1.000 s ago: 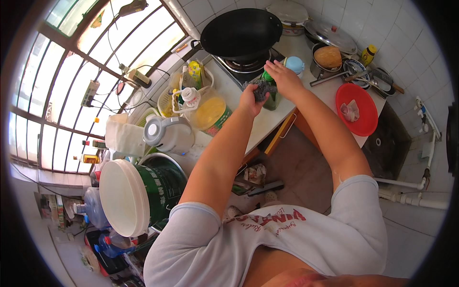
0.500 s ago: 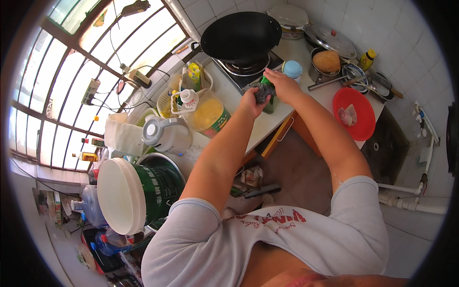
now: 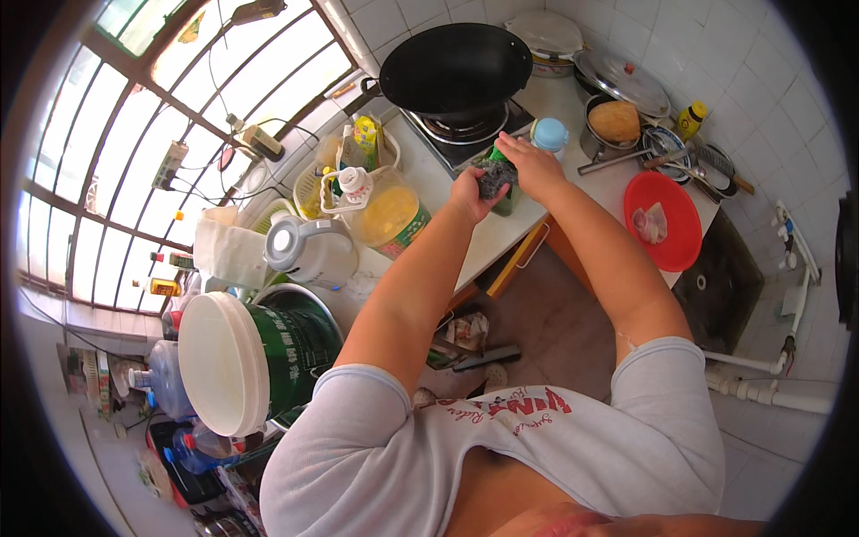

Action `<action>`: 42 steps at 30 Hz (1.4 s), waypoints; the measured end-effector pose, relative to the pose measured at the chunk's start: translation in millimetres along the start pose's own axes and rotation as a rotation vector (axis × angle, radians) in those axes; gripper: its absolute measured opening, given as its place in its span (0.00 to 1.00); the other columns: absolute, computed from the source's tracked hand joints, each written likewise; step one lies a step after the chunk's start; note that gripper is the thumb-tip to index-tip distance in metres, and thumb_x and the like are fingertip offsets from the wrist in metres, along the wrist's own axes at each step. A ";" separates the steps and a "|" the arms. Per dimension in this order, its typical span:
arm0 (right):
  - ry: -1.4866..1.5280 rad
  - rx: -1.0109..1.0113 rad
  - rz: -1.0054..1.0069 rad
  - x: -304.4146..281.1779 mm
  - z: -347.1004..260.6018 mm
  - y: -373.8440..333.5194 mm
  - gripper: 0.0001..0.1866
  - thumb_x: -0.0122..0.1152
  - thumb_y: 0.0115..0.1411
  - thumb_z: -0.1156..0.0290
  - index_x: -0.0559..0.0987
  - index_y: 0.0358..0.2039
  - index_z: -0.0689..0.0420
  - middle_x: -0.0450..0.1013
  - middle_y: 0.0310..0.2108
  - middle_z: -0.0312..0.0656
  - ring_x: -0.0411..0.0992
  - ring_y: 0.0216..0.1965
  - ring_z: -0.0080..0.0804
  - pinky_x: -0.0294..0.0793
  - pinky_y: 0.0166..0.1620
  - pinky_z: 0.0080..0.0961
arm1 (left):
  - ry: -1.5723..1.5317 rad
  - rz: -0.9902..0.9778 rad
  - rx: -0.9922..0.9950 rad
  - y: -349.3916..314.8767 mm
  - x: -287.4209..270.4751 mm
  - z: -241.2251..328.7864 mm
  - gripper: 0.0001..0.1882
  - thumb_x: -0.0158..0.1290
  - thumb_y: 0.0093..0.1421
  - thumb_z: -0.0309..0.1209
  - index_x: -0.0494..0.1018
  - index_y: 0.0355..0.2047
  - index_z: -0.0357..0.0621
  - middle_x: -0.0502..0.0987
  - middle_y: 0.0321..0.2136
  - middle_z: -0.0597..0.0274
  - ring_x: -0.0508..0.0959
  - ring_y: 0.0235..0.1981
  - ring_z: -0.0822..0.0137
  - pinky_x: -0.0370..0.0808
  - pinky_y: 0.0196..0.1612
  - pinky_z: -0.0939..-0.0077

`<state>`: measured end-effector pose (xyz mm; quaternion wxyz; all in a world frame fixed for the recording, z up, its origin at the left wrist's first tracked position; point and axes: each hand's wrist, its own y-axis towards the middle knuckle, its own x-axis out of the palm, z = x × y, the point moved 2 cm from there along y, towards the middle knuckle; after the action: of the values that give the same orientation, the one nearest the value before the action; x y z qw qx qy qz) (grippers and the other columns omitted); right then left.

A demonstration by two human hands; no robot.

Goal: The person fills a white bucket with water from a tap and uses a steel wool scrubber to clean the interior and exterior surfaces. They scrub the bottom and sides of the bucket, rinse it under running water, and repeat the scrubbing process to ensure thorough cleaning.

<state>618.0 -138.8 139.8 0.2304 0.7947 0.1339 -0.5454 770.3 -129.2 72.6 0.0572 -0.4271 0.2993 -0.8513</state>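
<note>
Over the counter edge, in front of the stove, my two hands meet at a bottle with a green top (image 3: 497, 155); most of it is hidden by my fingers. My left hand (image 3: 467, 193) is closed around a dark grey steel wool scrubber (image 3: 492, 182) and presses it against the bottle's side. My right hand (image 3: 535, 168) grips the bottle from the right, its fingers over the green top. Just beyond it is a jar with a light blue lid (image 3: 549, 134).
A black wok (image 3: 456, 72) sits on the gas stove (image 3: 456, 134). To the left are a yellow oil jug (image 3: 386, 213), a kettle (image 3: 313, 255) and a green-white bucket (image 3: 224, 362). At right stand a red basin (image 3: 662, 242) and a pot (image 3: 610, 134). A cabinet drawer (image 3: 519, 259) juts out below.
My hands stay together at the bottle, with the steel wool and fingers shifted only slightly. The view has moved a little.
</note>
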 end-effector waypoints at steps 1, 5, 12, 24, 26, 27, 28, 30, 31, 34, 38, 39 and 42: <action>0.014 0.014 -0.004 0.0 -0.2 -0.4 0.36 0.45 0.54 0.86 0.66 0.64 0.45 0.55 0.68 0.28 0.59 0.66 0.38 0.66 0.60 0.36 | 0.007 -0.007 -0.009 -1.9 0.5 0.9 0.15 0.42 0.59 0.28 0.65 0.47 0.37 0.73 0.45 0.46 0.75 0.46 0.50 0.81 0.43 0.52; 0.055 0.052 0.006 -1.2 -13.6 -0.5 0.36 0.44 0.54 0.86 0.65 0.64 0.46 0.57 0.68 0.32 0.59 0.66 0.39 0.64 0.62 0.33 | -0.010 0.013 0.015 -20.6 -4.1 5.3 0.17 0.41 0.58 0.29 0.65 0.48 0.38 0.73 0.46 0.46 0.75 0.48 0.49 0.80 0.45 0.51; 0.866 0.235 0.502 17.9 -13.5 -36.0 0.26 0.46 0.67 0.66 0.63 0.64 0.59 0.60 0.65 0.47 0.62 0.64 0.39 0.60 0.63 0.34 | -0.081 -0.082 0.078 -98.1 -21.5 4.7 0.18 0.41 0.58 0.32 0.68 0.47 0.38 0.75 0.46 0.48 0.75 0.48 0.51 0.78 0.47 0.53; 1.805 0.500 -0.449 15.3 -260.0 -121.1 0.17 0.49 0.69 0.65 0.67 0.57 0.53 0.72 0.50 0.43 0.75 0.46 0.36 0.80 0.40 0.43 | 0.853 0.328 0.578 -303.9 -100.2 20.7 0.31 0.48 0.63 0.40 0.53 0.59 0.33 0.69 0.48 0.39 0.73 0.49 0.51 0.70 0.54 0.62; 1.735 0.518 -0.453 1.9 -307.8 -120.3 0.16 0.48 0.69 0.66 0.68 0.56 0.54 0.72 0.49 0.44 0.75 0.44 0.36 0.80 0.40 0.44 | 1.113 0.448 0.773 -338.7 -133.9 34.8 0.35 0.48 0.64 0.42 0.50 0.62 0.32 0.68 0.49 0.39 0.73 0.49 0.49 0.70 0.54 0.63; 1.723 0.506 -0.411 -5.3 -329.5 -117.3 0.15 0.47 0.70 0.68 0.67 0.54 0.57 0.73 0.48 0.44 0.75 0.42 0.34 0.81 0.40 0.43 | 1.195 0.474 0.741 -376.4 -132.3 50.2 0.37 0.50 0.64 0.44 0.51 0.64 0.34 0.67 0.51 0.43 0.75 0.45 0.53 0.71 0.51 0.65; 1.676 0.408 -0.385 -6.1 -346.6 -112.6 0.15 0.47 0.70 0.68 0.67 0.54 0.57 0.73 0.47 0.44 0.75 0.42 0.33 0.81 0.39 0.41 | 1.181 0.431 0.809 -413.8 -135.3 65.0 0.34 0.52 0.64 0.42 0.55 0.62 0.34 0.69 0.50 0.46 0.76 0.43 0.57 0.73 0.49 0.66; 1.569 0.225 -0.314 -7.0 -379.0 -103.5 0.14 0.47 0.70 0.69 0.67 0.54 0.58 0.73 0.45 0.43 0.75 0.40 0.31 0.81 0.38 0.37 | 1.100 0.325 1.038 -477.6 -154.0 92.0 0.24 0.56 0.61 0.35 0.68 0.53 0.34 0.73 0.44 0.52 0.78 0.36 0.67 0.76 0.40 0.72; 1.523 0.156 -0.291 -9.6 -403.4 -100.3 0.13 0.49 0.69 0.69 0.69 0.52 0.60 0.74 0.41 0.40 0.74 0.40 0.26 0.78 0.40 0.27 | 1.050 0.348 1.172 -511.3 -170.1 103.1 0.19 0.55 0.61 0.31 0.71 0.50 0.36 0.76 0.38 0.56 0.78 0.32 0.69 0.76 0.36 0.75; 1.410 0.019 -0.232 -9.1 -487.4 -86.7 0.12 0.51 0.68 0.69 0.72 0.49 0.60 0.74 0.40 0.39 0.72 0.39 0.22 0.73 0.41 0.21 | 1.023 0.672 1.404 -594.6 -244.1 140.8 0.12 0.54 0.62 0.29 0.76 0.45 0.41 0.79 0.34 0.60 0.79 0.34 0.71 0.76 0.34 0.76; 1.085 -0.001 -0.342 32.6 -604.6 -66.2 0.19 0.58 0.63 0.61 0.74 0.47 0.62 0.75 0.38 0.43 0.72 0.37 0.28 0.72 0.42 0.24 | 0.822 1.007 1.368 -658.3 -372.1 188.5 0.19 0.49 0.65 0.34 0.68 0.53 0.39 0.74 0.48 0.56 0.75 0.48 0.64 0.72 0.50 0.70; 1.063 0.070 -0.393 59.2 -628.9 -55.5 0.18 0.57 0.63 0.63 0.73 0.49 0.61 0.75 0.41 0.46 0.74 0.37 0.32 0.73 0.43 0.27 | 0.697 0.988 1.316 -663.0 -399.7 200.7 0.21 0.47 0.67 0.36 0.66 0.56 0.38 0.73 0.50 0.56 0.73 0.51 0.64 0.70 0.52 0.70; 1.145 0.296 -0.532 103.1 -712.5 -44.8 0.19 0.53 0.63 0.66 0.71 0.54 0.57 0.73 0.47 0.46 0.74 0.38 0.33 0.75 0.42 0.28 | 0.436 0.885 1.137 -650.9 -455.2 210.7 0.25 0.39 0.70 0.40 0.60 0.62 0.38 0.69 0.57 0.57 0.69 0.56 0.66 0.66 0.57 0.71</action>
<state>1209.0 260.7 247.3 -0.1325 0.9228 0.3513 -0.0866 1319.8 464.5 216.8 0.5453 0.0065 -0.0383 -0.8374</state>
